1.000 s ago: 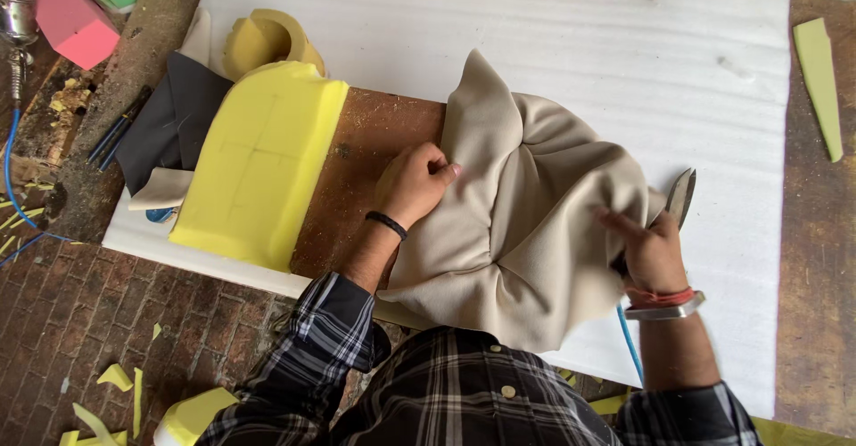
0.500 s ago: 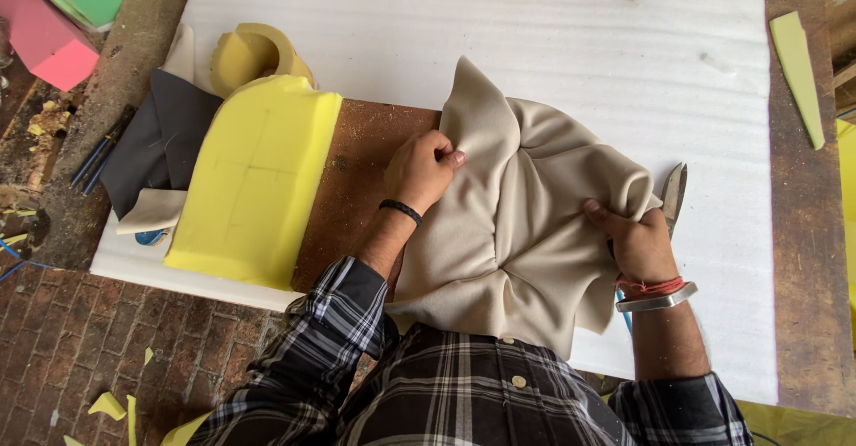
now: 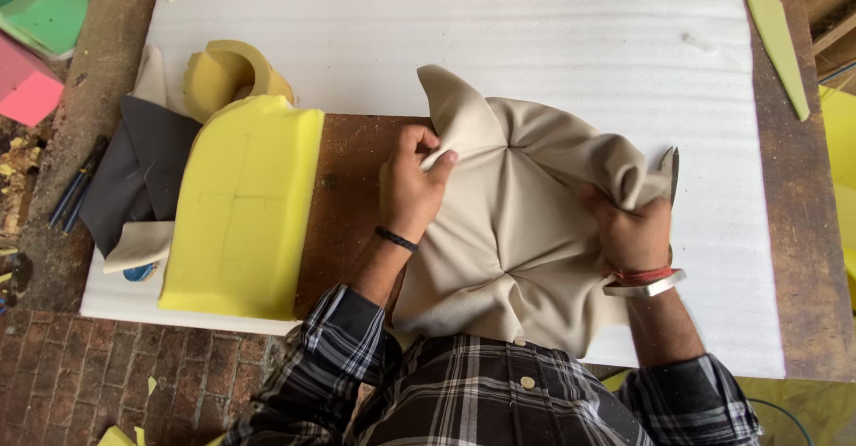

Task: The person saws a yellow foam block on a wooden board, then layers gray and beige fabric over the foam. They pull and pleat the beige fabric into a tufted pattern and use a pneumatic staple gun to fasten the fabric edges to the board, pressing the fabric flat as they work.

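Fabric [image 3: 517, 232], beige and thick-looking, is lying bunched over the middle of the table [image 3: 807, 259], partly on a white foam sheet [image 3: 535, 27] and partly on a brown board [image 3: 348, 196]. Folds are radiating from a gathered centre, so the piece is judged soft, limp and light, with no stiffness of its own; it is likely draping wherever it is not supported. The surface is appearing matte and not slippery.

Left hand [image 3: 412, 187] is pinching a raised fold at the upper left edge between thumb and fingers. Right hand [image 3: 633, 227] is clenching a bunch of fabric at the right edge, just beside a pair of scissors [image 3: 670, 162] that is mostly hidden behind the cloth.

Edges and gathered folds are judged the sound places to take hold, since a flat grip on the middle is offering little purchase.

Yellow foam block [image 3: 241, 205] is lying just left of the board, with a curved foam offcut [image 3: 227, 71] behind it and dark cloth [image 3: 134, 174] beside it.
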